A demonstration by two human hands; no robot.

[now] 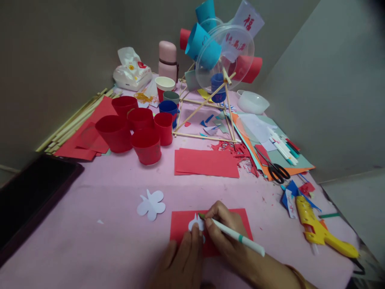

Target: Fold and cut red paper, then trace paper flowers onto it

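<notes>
While the open left hand (pixel 180 261) pins a white cutout (pixel 195 222) to uncut red paper (pixel 179 226), the right hand (pixel 224 233), gripping a pen (pixel 240 238), traces.

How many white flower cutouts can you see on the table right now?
2. One white cutout lies loose on the pink cover, left of the red sheet; the other sits on that sheet under fingers of the left hand. More may hide beneath the hands.
</notes>
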